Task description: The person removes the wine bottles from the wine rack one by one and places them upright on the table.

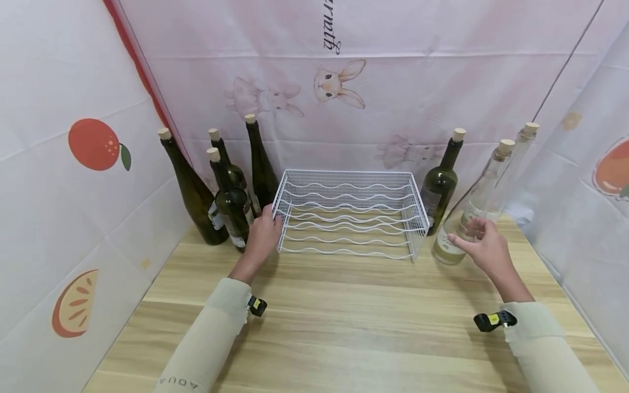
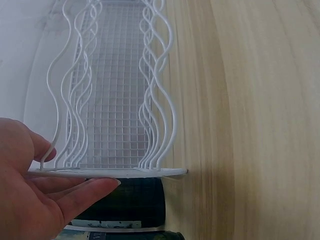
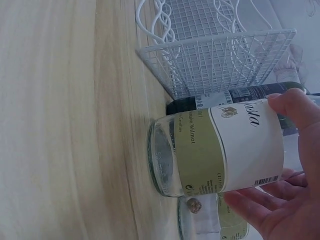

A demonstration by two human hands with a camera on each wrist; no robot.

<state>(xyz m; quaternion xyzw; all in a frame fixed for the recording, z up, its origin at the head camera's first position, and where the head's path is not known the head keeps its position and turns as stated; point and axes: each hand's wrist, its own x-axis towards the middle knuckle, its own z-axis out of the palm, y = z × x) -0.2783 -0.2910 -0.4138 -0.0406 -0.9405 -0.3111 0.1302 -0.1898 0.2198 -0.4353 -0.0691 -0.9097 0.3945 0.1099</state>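
Observation:
A white wire wine rack with wavy bars stands at the middle of the table. My left hand grips its left side panel, thumb inside and fingers outside, as the left wrist view shows. At the right, my right hand holds a clear glass bottle round its white and green label, thumb on one side and fingers on the other. A cork closes this bottle. Behind it stands a second corked clear bottle, partly hidden by the first.
Several corked dark green bottles stand left of the rack, close to my left hand. Another dark green bottle is right beside the rack's right panel. Printed cloth hangs behind and at both sides of the wooden table.

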